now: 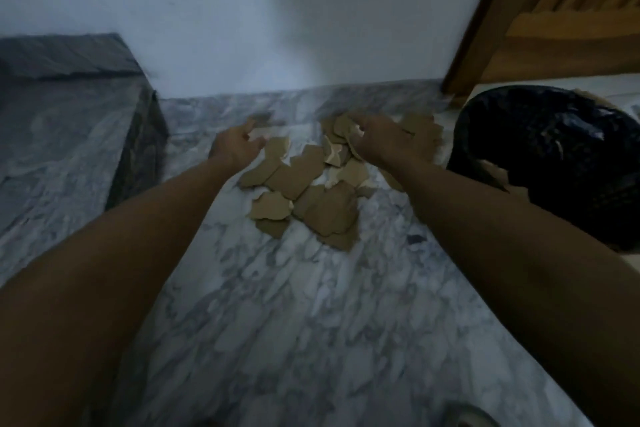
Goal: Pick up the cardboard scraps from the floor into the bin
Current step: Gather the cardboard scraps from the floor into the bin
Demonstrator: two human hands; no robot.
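Several torn brown cardboard scraps [311,194] lie in a loose pile on the grey marble floor [294,305]. My left hand [235,147] hovers at the pile's left edge with fingers curled and apart, nothing in it. My right hand [384,142] is at the pile's far right side, fingers closed around a few scraps [341,140]. The bin [554,163], lined with a black plastic bag, stands just right of my right forearm; a few scraps show inside it.
A white wall [277,28] runs behind the pile. A raised dark marble step [69,135] is on the left. A wooden door frame [485,21] stands at the back right, behind the bin. A pale rounded object [467,416] peeks in at the bottom edge.
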